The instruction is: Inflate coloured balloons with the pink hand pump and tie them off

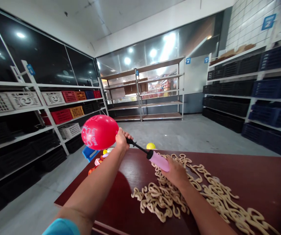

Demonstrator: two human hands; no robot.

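Observation:
A red balloon (100,133) with white "hello kitty" print is swollen with air at the upper left of the table. Its neck is pinched by my left hand (123,139), at the nozzle end of a balloon pump (158,160). The pump has a pink barrel and a black rod, which shows between my two hands. My right hand (176,173) is wrapped round the pink barrel. Under and beside that hand lie many beige, curly, uninflated long balloons (160,199), spread over the table. The balloon's neck is mostly hidden by my left fingers.
The dark red table (260,173) bears small coloured balloons (98,161) at its left edge. Beyond its far edge is a yellow balloon (151,146). A blue stool (89,153) stands by the left corner. Shelves with crates (62,116) line the left; metal racks (160,106) stand behind.

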